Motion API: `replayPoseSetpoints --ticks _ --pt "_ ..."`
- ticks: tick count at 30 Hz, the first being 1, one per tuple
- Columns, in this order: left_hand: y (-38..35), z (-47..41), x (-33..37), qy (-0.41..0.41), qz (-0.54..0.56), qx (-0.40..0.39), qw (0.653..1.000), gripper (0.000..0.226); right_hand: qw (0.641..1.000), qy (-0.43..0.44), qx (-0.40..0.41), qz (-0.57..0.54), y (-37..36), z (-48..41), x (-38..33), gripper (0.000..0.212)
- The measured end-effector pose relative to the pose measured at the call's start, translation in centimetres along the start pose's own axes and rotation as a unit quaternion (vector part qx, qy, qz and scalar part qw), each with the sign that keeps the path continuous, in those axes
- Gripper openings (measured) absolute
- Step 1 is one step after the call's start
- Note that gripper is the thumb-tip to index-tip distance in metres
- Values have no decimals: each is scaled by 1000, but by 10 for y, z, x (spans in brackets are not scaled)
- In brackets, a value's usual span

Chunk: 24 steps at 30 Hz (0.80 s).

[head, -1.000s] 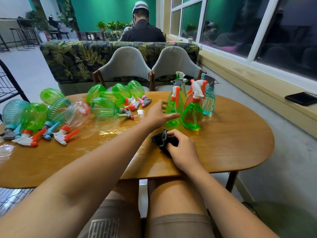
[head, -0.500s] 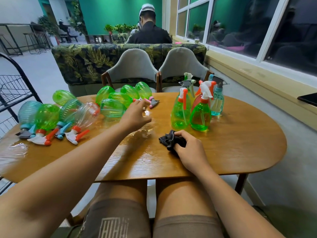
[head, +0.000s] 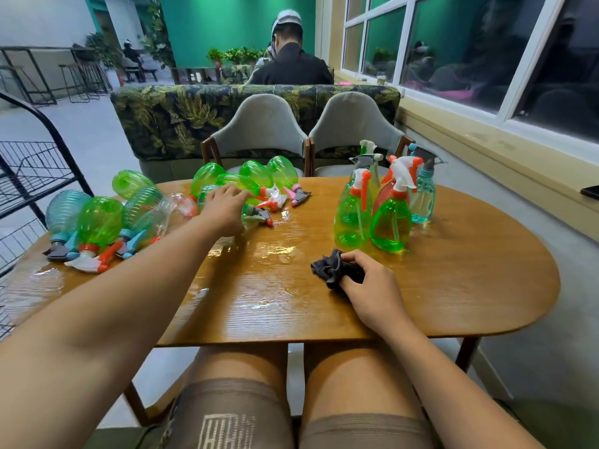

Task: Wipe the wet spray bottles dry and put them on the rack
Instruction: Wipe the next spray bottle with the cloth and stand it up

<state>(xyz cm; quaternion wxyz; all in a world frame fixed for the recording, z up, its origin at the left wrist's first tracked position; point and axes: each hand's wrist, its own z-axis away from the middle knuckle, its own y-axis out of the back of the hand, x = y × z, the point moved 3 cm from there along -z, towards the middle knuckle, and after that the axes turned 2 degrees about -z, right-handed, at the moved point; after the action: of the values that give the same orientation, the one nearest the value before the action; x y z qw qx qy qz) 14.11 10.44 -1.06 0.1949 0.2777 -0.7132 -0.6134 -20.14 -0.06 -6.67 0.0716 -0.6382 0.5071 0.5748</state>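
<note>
Several wet spray bottles lie on their sides on the left half of the wooden table (head: 470,286). My left hand (head: 223,209) reaches across and closes over one lying green spray bottle (head: 259,217), whose grey and red nozzle points right. Most of that bottle's body is hidden under the hand. Nearer the front edge, my right hand (head: 372,286) grips a crumpled dark cloth (head: 327,267) that rests on the table. Several upright bottles (head: 389,228), green, red and blue, stand together at the right back. The black wire rack (head: 39,163) stands at the far left.
Water films the table's middle (head: 275,254). Two grey chairs (head: 259,124) face me behind the table, with a leafy-patterned sofa back behind them. A window ledge runs along the right and carries a dark phone (head: 591,191). A person sits beyond with their back turned.
My left hand has swung left from the upright bottles to the lying ones and closed over a green bottle. My right hand has stayed on the cloth.
</note>
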Motion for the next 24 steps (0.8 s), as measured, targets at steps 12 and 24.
replayPoseSetpoints --ticks 12,24 --pt "-1 13 14 -74 -110 88 987 42 1000 1 -10 -22 2 2 -3 29" --pt "16 82 66 -189 -55 119 973 35 999 10 -2 -48 3 1 -3 26"
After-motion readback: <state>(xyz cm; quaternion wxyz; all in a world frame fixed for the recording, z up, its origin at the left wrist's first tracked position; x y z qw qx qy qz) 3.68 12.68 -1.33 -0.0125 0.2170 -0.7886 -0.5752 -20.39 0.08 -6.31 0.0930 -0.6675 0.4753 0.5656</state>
